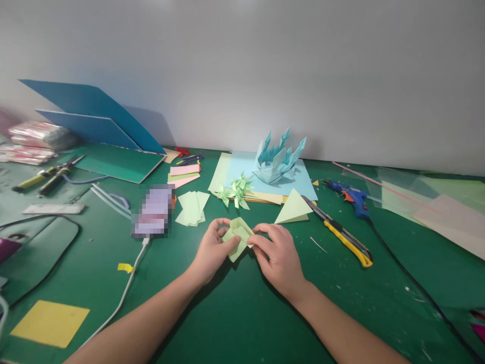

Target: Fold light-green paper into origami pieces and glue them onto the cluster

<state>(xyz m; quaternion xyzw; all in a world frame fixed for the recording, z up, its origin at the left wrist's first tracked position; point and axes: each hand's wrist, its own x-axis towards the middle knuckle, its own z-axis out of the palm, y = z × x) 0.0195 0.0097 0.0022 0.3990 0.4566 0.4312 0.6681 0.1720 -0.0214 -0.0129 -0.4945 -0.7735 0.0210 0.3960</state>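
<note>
Between my two hands is a small piece of folded pale green paper (238, 233), partly creased into a square with raised flaps. My left hand (212, 248) grips its left side, thumb lying on top. At its right corner, my right hand (279, 258) pinches the paper between thumb and fingers. Just beyond lie several light green paper flowers (239, 190). A stack of pale green paper slips (192, 208) is left of them, and a folded green paper triangle (294, 208) sits beyond my right hand.
A blue folded-paper crown shape (278, 164) stands on coloured sheets (222, 174) at the back. To the right are a yellow utility knife (343, 235) and a blue glue gun (350, 196). Left are a pixelated phone (154, 211) on a white cable (131, 283), pliers (56, 177) and a yellow square (51, 322).
</note>
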